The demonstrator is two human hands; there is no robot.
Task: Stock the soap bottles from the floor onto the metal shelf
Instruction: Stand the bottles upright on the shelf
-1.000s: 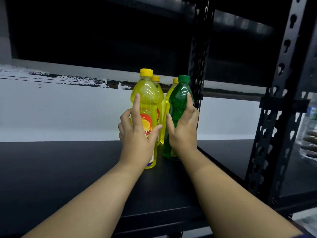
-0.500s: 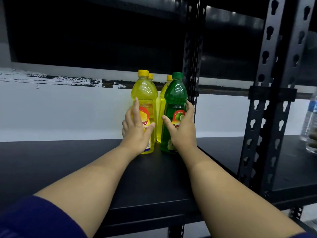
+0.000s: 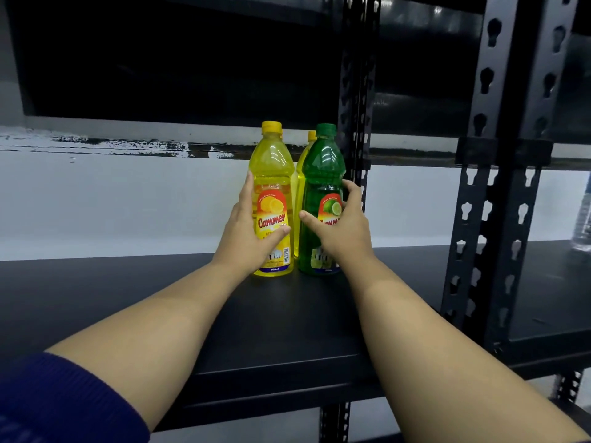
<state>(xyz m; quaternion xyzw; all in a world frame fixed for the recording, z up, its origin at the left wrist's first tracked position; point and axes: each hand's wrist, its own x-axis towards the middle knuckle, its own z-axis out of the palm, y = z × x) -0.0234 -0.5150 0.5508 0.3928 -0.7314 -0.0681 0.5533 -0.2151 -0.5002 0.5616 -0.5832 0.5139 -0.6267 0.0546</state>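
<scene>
A yellow soap bottle (image 3: 272, 174) with a yellow cap stands upright on the black metal shelf (image 3: 128, 298). My left hand (image 3: 248, 231) grips it, fingers on its left side and thumb across the label. Right beside it stands a green soap bottle (image 3: 323, 167) with a green cap, and my right hand (image 3: 343, 228) grips it from the right, thumb on the front. Another yellow bottle (image 3: 302, 183) stands behind these two, mostly hidden.
A black perforated upright (image 3: 355, 91) rises just right of the bottles at the back. A thicker front post (image 3: 499, 187) stands further right. A clear bottle (image 3: 583, 225) shows at the right edge on the neighbouring shelf. A white wall lies behind.
Both bottles have been pushed a little further back on the shelf. My hands have shifted from covering the labels to the bottles' outer sides, so both labels now show.
</scene>
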